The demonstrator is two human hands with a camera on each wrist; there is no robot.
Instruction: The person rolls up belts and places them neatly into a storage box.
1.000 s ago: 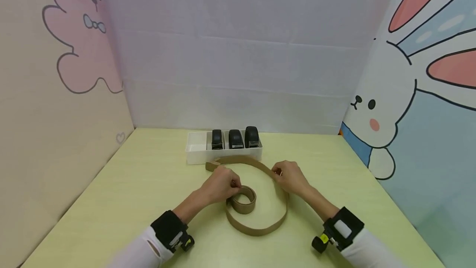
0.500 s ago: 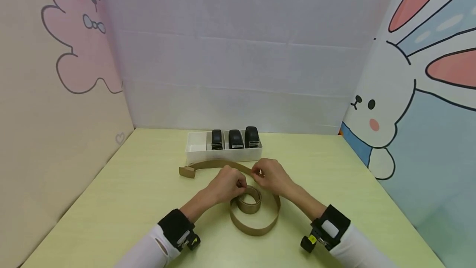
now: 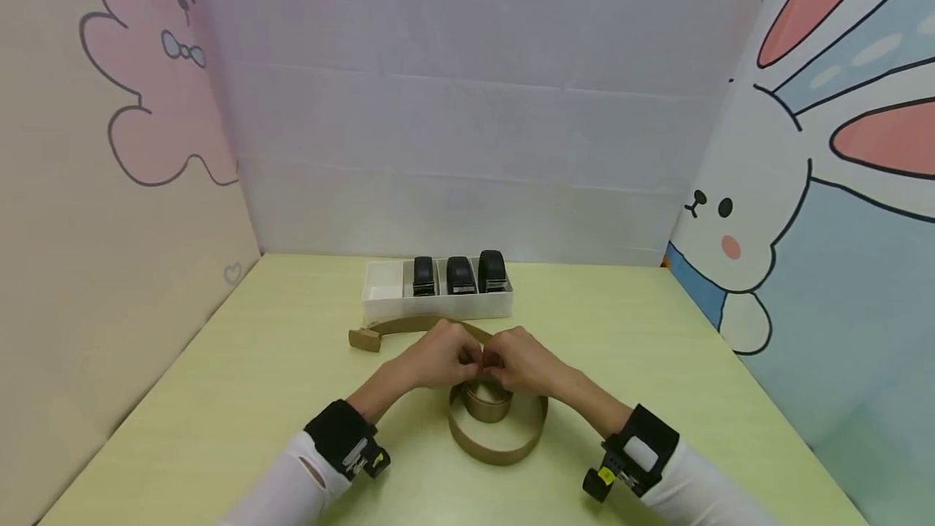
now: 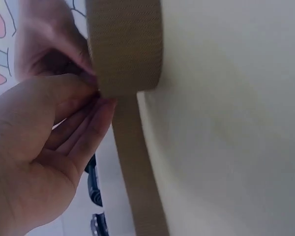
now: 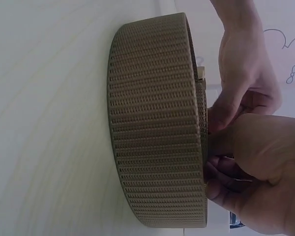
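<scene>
Head view: bright, even, diffuse light; soft faint shadows under tan webbing belt (image 3: 497, 437) on table (image 3: 219, 396); wide-angle bending at edges. Wrist views: dimmer, close-range; left hand (image 4: 44, 162) blurred, shaded; belt weave sharp in right wrist view; table washed out.

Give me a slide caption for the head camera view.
Both hands pinch a tan webbing belt coiled on the table.

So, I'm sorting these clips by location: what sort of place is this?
Probably a staged tabletop booth, not a home: cartoon rabbit panels wall in a pale green table, where both hands roll a tan webbing belt by a white tray.
</scene>
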